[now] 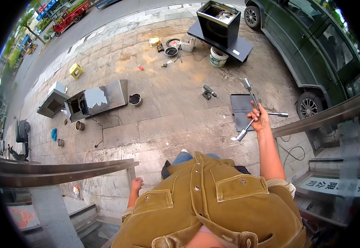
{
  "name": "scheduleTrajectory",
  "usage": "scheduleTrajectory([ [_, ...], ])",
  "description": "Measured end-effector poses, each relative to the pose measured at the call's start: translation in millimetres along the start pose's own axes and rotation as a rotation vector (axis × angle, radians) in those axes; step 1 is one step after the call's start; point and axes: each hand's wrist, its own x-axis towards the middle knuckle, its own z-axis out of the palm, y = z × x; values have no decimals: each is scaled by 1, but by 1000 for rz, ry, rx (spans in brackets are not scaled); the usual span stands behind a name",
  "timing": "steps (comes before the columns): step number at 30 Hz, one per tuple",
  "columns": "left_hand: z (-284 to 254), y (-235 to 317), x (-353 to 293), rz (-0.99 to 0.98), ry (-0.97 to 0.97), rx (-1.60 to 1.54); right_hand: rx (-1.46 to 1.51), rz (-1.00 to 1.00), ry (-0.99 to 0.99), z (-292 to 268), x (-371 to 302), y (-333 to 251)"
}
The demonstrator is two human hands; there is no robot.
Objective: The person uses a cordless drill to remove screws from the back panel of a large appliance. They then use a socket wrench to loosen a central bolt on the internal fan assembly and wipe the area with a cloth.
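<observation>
Raised ahead of me on the right, my right hand (263,120) is closed around the middle of a shiny metal cross-shaped lug wrench (248,85). Its arms with thick socket ends stick out on several sides of the fingers. Under the wrench, on the pavement, lies a flat dark panel (240,108). My left hand (136,184) hangs low at my left side with its fingers curled, and nothing shows in it. It is beside the end of a metal door frame (64,171).
A cordless drill (208,91) lies ahead on the paving. Farther off stand an opened dark cabinet (218,25), a white bucket (218,56) and a yellow stool (76,71). A long metal housing (101,99) lies at left. A dark green car (308,49) is parked at right.
</observation>
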Motion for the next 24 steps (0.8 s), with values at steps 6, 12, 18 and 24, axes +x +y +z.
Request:
scheduleTrajectory([
  [6, 26, 165, 148, 61, -24, 54, 23, -78, 113, 48, 149, 2],
  [12, 90, 328, 313, 218, 16, 100, 85, -197, 227, 28, 315, -18],
  [18, 180, 452, 512, 170, -28, 350, 124, -202, 274, 51, 530, -17],
  [24, 248, 590, 640, 319, -212, 203, 69, -154, 405, 160, 705, -33],
])
